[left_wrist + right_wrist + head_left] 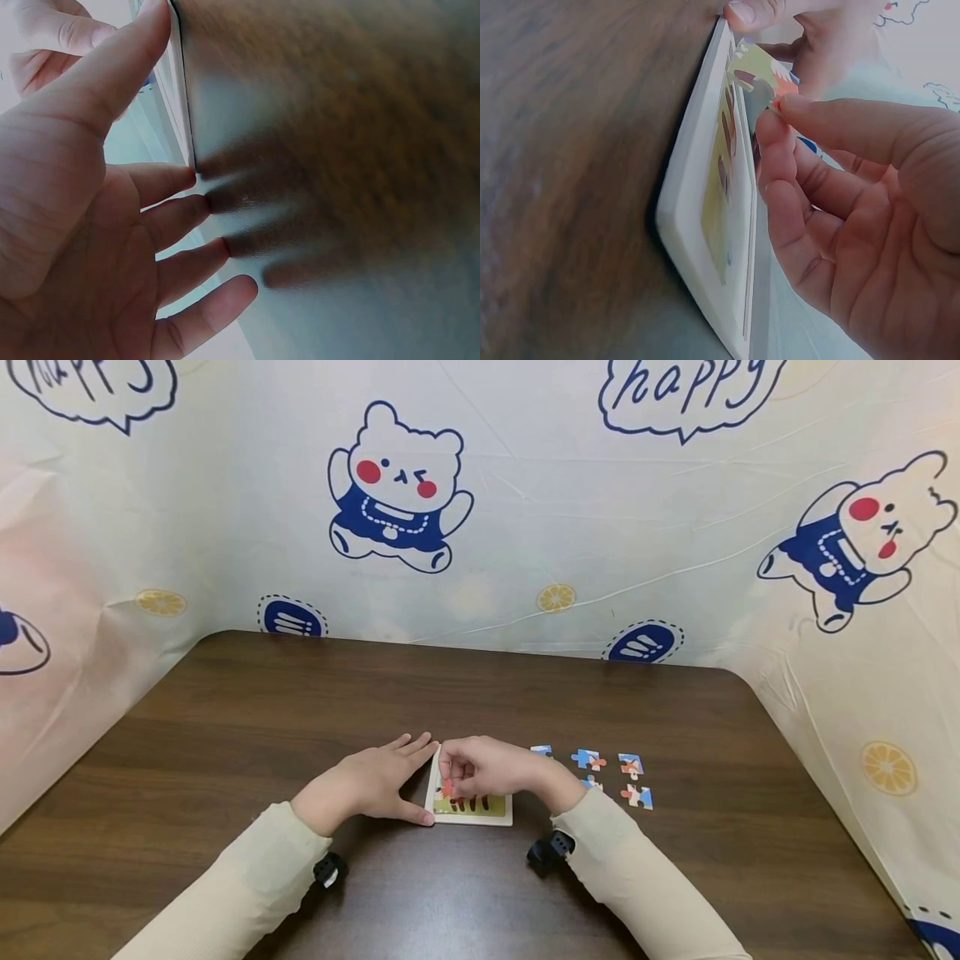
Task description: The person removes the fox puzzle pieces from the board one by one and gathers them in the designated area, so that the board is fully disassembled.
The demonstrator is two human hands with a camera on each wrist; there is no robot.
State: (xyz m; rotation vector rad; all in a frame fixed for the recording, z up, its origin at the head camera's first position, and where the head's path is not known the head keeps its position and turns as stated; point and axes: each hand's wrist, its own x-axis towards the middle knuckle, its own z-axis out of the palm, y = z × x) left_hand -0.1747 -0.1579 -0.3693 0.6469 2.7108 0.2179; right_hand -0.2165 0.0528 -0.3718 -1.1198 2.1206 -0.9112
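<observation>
A small jigsaw puzzle tray with a white rim lies on the table, a green and brown picture showing inside it. My left hand lies along its left side with fingers spread, the thumb at the near left corner and fingertips by the far one. Over the tray, my right hand pinches a puzzle piece between thumb and forefinger. That piece is green with orange and brown, and it stands tilted close over the tray's left part. The right hand covers much of the picture in the head view.
Right of the tray lie several loose puzzle pieces, among them a blue and orange piece and a corner piece. The right forearm partly hides the nearer ones. A printed cloth hangs behind the brown table.
</observation>
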